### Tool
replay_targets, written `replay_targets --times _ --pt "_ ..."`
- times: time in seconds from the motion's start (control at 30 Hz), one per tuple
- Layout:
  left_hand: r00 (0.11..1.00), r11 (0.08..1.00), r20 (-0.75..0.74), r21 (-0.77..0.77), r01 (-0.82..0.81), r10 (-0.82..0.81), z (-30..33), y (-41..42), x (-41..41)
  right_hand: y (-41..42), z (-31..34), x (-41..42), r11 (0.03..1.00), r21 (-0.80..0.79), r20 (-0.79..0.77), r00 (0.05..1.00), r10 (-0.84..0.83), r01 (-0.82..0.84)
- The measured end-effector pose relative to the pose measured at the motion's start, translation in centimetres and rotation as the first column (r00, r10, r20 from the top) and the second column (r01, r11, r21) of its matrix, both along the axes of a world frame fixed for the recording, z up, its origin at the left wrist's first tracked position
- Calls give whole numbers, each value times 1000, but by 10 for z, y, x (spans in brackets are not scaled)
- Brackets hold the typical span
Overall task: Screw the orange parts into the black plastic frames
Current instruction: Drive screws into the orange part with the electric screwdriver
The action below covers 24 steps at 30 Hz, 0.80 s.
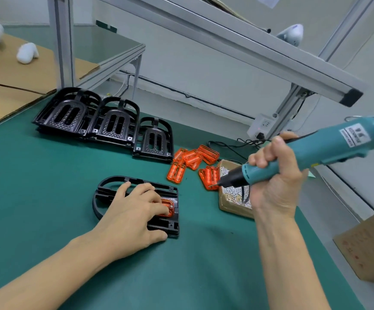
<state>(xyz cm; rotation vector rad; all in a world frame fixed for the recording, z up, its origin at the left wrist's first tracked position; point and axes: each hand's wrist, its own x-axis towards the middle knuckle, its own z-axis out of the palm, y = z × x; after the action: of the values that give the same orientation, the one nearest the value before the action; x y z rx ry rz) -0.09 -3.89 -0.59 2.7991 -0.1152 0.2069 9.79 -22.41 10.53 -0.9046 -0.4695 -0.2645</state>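
The green-topped table [47,180] carries one black frame [137,189] lying flat near its middle and stacked black frames [105,124] at the back. Loose orange parts [192,162] lie beside a box of screws [233,198], with flat cardboard [14,86] at the left.

- We see the left hand [134,211] covering most of the orange part [168,205] and the middle of the black frame [137,202].
- The screwdriver [315,153] runs off the right edge.
- Driver tip too small to read against the screw box [230,198].
- Lower stacked frames [96,121] are hidden.

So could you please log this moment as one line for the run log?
left hand pressing orange part into black frame | right hand gripping electric screwdriver over screw box
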Motion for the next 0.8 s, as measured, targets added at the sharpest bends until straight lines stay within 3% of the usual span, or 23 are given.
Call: replay_targets --times 0.27,0.43,0.57,0.67,0.8 --pt "984 992 180 -117 40 -19 36 -42 58 -29 -4 8 958 22 -14 958 -287 287" --pt "987 977 151 -201 77 -46 49 -90 118 -37 -11 12 909 27 -109 905 -411 416" --pt "998 991 21 -126 53 -51 46 -118 150 -45 -13 15 881 17 -123 876 -467 472" --pt "992 996 -107 47 73 -67 43 -130 164 -53 -13 17 868 11 -122 862 -492 497" --pt "983 969 -134 199 149 -124 47 -139 173 -61 -14 19 866 20 -129 860 -494 500"
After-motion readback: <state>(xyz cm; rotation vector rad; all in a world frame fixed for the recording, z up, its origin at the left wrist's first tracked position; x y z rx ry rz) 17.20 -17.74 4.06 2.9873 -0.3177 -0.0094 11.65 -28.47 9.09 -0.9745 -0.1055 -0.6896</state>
